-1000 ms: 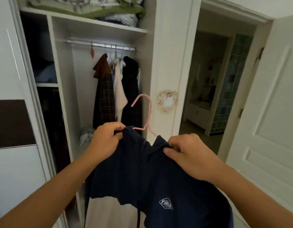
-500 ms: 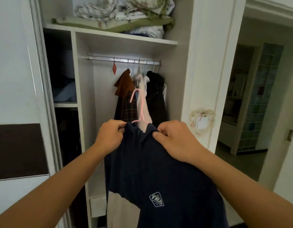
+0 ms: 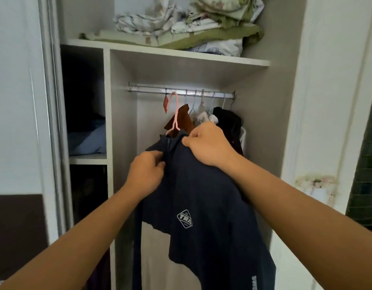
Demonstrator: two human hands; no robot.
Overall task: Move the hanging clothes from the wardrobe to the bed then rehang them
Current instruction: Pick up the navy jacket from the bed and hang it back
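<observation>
The wardrobe (image 3: pixel 289 101) stands open in front of the person, with a top shelf (image 3: pixel 160 51) that carries folded bedding (image 3: pixel 191 24). Under the shelf runs a metal rail (image 3: pixel 151 88), and several clothes (image 3: pixel 227 122) hang close together at its right part.

The navy shirt (image 3: pixel 201 195) is in the middle, held up in front of the rail, and its lower part hangs down freely. It looks soft and light, so it will fold and slide easily; I judge it can slip off one side if only the cloth is held.

The right hand (image 3: pixel 210 143) pinches the cloth at the shoulder near the collar. The left hand (image 3: pixel 147 170) is curled around the cloth on the other side, a little lower. Both hands are closed on the shirt, not spread.

The pink hanger (image 3: pixel 175 114) is thin and stiff. Its hook reaches up to the rail, left of the other hangers; if it sits over the rail already, I cannot tell. A better place to hold is the neck of the hanger, just above the collar.
</observation>
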